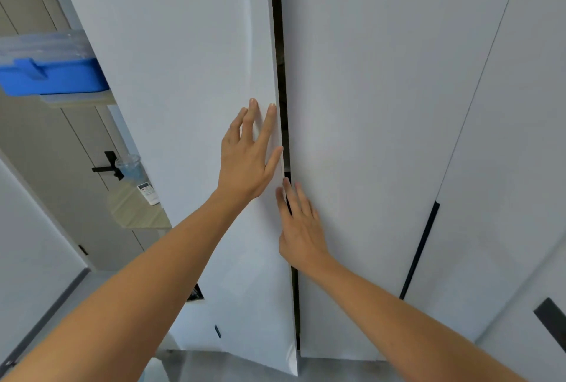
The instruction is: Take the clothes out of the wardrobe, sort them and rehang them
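Seen from the head camera, a tall white wardrobe fills the picture, its doors smooth, flat and matte. Three door panels show. The left door stands slightly ajar, its long right edge lifted off the cabinet, with a narrow dark gap between it and the middle door. A third door on the right carries a slim black vertical handle strip.

Two bare forearms reach up from the bottom of the frame. The left hand lies flat on the face of the left door, fingers straight and spread, thumb along the door's free edge. The right hand sits just below it, on the middle door beside the gap, fingers straight and together, their tips at the gap. Neither grip curls round anything. No clothes can be seen; the gap shows only darkness.

On the far left, two pale wooden shelves hold one blue plastic storage box with a clear lid, one clear plastic cup and one white remote control. Behind them is a beige door with a black lever handle.
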Demonstrator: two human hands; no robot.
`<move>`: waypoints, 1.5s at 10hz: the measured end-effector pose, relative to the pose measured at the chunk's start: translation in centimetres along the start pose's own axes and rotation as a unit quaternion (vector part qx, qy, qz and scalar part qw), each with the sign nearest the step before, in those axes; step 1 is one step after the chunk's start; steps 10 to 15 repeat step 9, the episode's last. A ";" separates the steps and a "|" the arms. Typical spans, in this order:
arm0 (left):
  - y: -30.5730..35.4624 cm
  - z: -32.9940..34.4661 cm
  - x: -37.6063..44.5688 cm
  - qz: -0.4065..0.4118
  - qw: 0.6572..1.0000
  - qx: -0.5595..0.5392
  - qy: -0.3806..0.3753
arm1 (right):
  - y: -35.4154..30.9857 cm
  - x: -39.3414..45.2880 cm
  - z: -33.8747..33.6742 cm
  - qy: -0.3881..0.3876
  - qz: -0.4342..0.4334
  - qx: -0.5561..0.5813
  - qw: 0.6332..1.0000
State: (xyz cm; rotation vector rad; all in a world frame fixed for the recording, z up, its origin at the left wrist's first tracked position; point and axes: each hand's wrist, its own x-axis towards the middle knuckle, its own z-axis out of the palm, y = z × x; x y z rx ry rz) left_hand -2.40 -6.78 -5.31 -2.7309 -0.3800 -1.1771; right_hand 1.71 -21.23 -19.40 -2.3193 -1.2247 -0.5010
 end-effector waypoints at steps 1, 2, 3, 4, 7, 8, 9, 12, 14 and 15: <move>-0.1 1.1 1.6 0.008 1.000 0.023 -0.014 | 0.8 1.6 0.2 -0.005 0.017 -0.008 1.000; -0.1 1.9 2.7 0.003 0.999 0.033 -0.038 | 1.5 3.1 0.5 -0.026 0.029 -0.026 0.999; 0.1 2.8 3.6 -0.006 0.998 0.036 -0.057 | 2.1 4.3 1.0 -0.040 0.042 -0.025 0.998; 0.3 3.1 4.6 -0.016 0.996 0.043 -0.077 | 2.5 5.3 1.1 -0.050 0.054 -0.024 0.997; 0.2 3.1 5.2 -0.019 0.993 0.047 -0.102 | 2.0 5.4 -1.7 -0.094 0.074 0.032 0.992; 0.2 1.7 5.4 -0.012 0.992 0.027 -0.122 | 2.3 2.4 -6.4 -0.039 0.071 0.137 0.987; -0.8 0.0 5.2 -0.020 0.992 -0.071 -0.101 | 3.6 -2.2 -12.7 0.085 0.098 0.255 0.958; -0.8 0.0 5.2 -0.020 0.992 -0.071 -0.101 | 3.6 -2.2 -12.7 0.085 0.098 0.255 0.958; -0.8 0.0 5.2 -0.020 0.992 -0.071 -0.101 | 3.6 -2.2 -12.7 0.085 0.098 0.255 0.958; -0.8 0.0 5.2 -0.020 0.992 -0.071 -0.101 | 3.6 -2.2 -12.7 0.085 0.098 0.255 0.958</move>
